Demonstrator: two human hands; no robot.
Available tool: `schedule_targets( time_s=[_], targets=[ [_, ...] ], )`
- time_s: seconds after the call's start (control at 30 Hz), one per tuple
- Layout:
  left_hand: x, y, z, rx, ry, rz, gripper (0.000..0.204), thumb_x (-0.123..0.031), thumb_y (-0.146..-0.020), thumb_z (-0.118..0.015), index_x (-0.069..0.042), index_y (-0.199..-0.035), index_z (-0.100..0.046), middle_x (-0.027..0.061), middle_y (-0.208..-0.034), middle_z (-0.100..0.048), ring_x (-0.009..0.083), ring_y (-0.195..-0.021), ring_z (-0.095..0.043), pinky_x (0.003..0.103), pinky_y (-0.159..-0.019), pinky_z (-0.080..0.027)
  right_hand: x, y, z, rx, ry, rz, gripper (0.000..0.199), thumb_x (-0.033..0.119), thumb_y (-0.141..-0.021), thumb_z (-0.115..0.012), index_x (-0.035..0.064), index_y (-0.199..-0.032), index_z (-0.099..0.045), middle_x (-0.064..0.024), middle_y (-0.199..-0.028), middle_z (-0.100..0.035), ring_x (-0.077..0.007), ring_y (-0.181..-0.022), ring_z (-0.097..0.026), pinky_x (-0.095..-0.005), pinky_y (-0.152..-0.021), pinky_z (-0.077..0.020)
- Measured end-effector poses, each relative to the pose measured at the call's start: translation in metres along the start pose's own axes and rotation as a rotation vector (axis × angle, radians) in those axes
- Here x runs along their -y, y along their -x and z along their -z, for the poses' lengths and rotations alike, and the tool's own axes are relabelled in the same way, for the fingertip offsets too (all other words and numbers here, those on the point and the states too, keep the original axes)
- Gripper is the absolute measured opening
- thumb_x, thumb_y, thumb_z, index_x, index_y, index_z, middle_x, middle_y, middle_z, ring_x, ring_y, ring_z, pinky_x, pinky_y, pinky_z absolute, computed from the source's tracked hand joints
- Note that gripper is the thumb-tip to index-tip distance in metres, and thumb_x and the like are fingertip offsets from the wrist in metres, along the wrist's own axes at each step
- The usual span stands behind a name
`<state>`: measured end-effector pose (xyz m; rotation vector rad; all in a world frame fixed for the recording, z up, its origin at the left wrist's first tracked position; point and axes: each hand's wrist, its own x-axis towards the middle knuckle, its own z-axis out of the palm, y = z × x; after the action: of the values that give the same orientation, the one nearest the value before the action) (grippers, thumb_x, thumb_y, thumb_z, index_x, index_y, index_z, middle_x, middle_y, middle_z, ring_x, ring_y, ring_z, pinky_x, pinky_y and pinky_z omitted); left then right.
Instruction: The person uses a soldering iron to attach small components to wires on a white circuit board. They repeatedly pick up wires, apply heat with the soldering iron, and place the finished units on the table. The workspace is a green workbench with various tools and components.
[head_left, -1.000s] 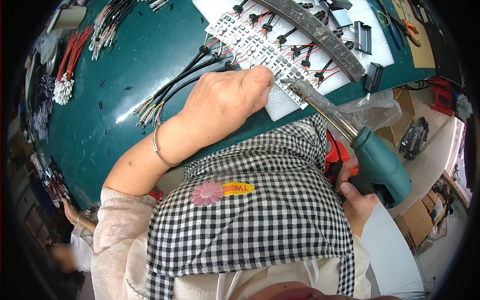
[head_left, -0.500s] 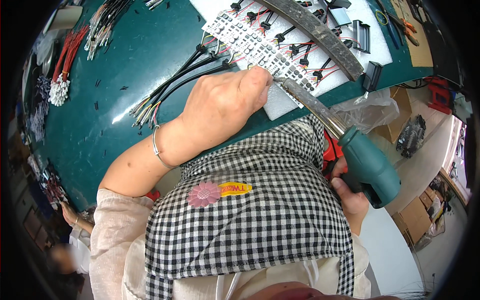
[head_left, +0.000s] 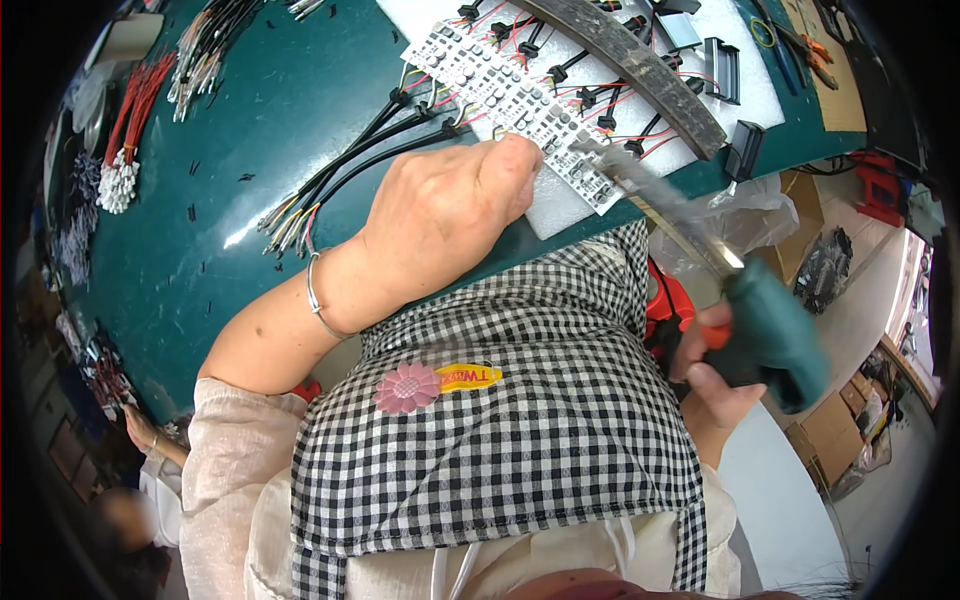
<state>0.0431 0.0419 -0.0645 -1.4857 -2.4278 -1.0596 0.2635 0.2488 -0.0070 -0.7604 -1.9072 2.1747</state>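
My left hand (head_left: 450, 215) is closed in a pinch at the near edge of a white circuit board (head_left: 520, 105). Whatever lies between its fingertips is hidden. My right hand (head_left: 715, 385) grips the dark green handle of a soldering gun (head_left: 775, 325), a finger by its orange-red trigger. The gun's metal barrel slants up to the left, its tip over the right end of the board and apart from my left fingers. Motion blurs the gun. Black cables (head_left: 365, 150) with thin coloured wires run from the board's left edge, partly behind my left hand.
White foam (head_left: 745, 110) lies under the board. A curved dark metal bar (head_left: 640, 70) crosses above it, among black connectors and wires. Pliers (head_left: 818, 65) lie far right. Bundles of red wires (head_left: 135, 110) lie left on the green table (head_left: 240, 190). Another person's hand (head_left: 140, 428) shows at lower left.
The soldering gun has moved right, its tip drawing away from my left fingertips along the board. My right hand shifted slightly with it. My left hand has stayed nearly still.
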Motion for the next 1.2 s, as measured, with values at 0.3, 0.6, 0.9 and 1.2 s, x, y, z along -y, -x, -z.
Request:
schedule_targets(
  time_s=[0.3,0.6,0.9,1.2],
  targets=[
    [-0.009,-0.009,0.011,0.053,-0.064,-0.017,0.018,-0.002,-0.073,-0.072,-0.005,-0.083,-0.057,0.0067,-0.062,-0.058,0.0216,-0.052,-0.058,0.032,-0.048,-0.046,0.01,-0.029,-0.007,0.007,-0.129,0.274,0.067,0.013,-0.073,-0.072,-0.0109,-0.127,-0.04,-0.0096,-0.069,-0.055,-0.0154,-0.052,-0.052,-0.0254,-0.046,-0.0423],
    [-0.013,-0.012,0.002,0.061,-0.118,-0.069,0.016,-0.002,-0.077,-0.068,-0.004,-0.087,-0.055,0.0095,-0.063,-0.058,0.0253,-0.053,-0.059,0.036,-0.049,-0.047,-0.016,-0.12,-0.039,-0.231,0.4,0.985,0.051,0.009,-0.075,-0.072,-0.0066,-0.119,-0.051,-0.0089,-0.082,-0.061,-0.0176,-0.069,-0.061,-0.0305,-0.061,-0.0487],
    [-0.017,-0.012,0.013,0.049,-0.129,-0.082,0.015,-0.002,-0.08,-0.066,-0.003,-0.089,-0.054,0.0127,-0.06,-0.057,0.0281,-0.052,-0.059,0.038,-0.047,-0.046,-0.019,-0.137,-0.07,-0.318,0.63,1.196,0.074,0.002,-0.059,-0.064,0.0007,-0.13,-0.044,-0.0183,-0.096,-0.06,-0.0364,-0.084,-0.062,-0.0405,-0.074,-0.0525],
    [-0.019,-0.01,0.032,0.195,-0.223,-0.02,0.019,-0.011,-0.085,-0.065,-0.002,-0.092,-0.05,0.0143,-0.06,-0.058,0.0326,-0.052,-0.059,0.042,-0.046,-0.043,-0.019,-0.132,-0.07,-0.225,0.724,1.235,0.065,0.02,-0.069,-0.064,0.0012,-0.129,-0.046,-0.0132,-0.085,-0.059,-0.0321,-0.07,-0.061,-0.0388,-0.063,-0.0511]
  ],
)
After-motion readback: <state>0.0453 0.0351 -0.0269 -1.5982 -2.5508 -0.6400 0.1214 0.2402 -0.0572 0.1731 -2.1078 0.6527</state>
